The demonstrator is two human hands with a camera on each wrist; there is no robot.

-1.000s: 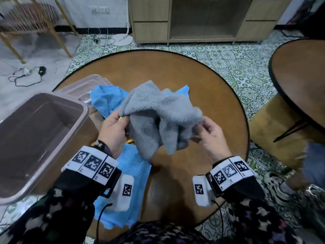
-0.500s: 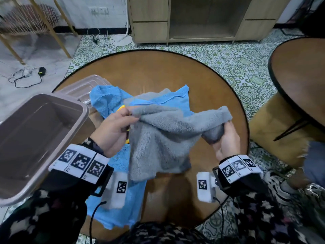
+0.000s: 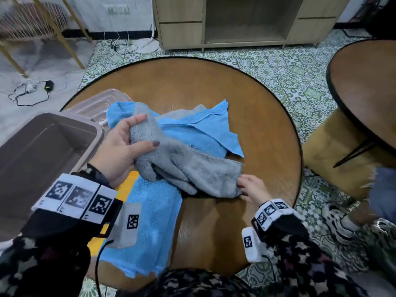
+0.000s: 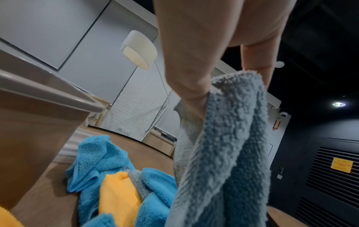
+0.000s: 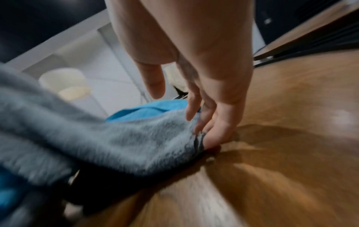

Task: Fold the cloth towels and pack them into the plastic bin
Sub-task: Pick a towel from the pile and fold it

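Note:
A grey towel [image 3: 192, 166] hangs in a loose band over the round wooden table [image 3: 214, 82]. My left hand [image 3: 147, 131] grips its upper left end, thumb on one side and fingers curled round the other; the left wrist view shows the grey towel [image 4: 223, 153] drooping from the left hand [image 4: 223, 86]. My right hand [image 3: 244, 185] is low at the towel's right corner, and in the right wrist view its fingers [image 5: 191, 110] are nearly straight and touch the corner of the grey towel [image 5: 116, 138], thumb apart. The empty plastic bin [image 3: 100, 133] stands at the left.
Blue towels lie under the grey one, one behind [image 3: 203, 129] and one near me [image 3: 154, 221], with a yellow towel [image 3: 130, 179] between them. The bin's lid [image 3: 102, 103] lies behind the bin. A second table [image 3: 364, 82] and a stool [image 3: 332, 157] stand at the right.
The bunched grey towel was pulled out wide between both hands. Its right end has come down to the table, and my right hand has loosened from a grip to straight fingers.

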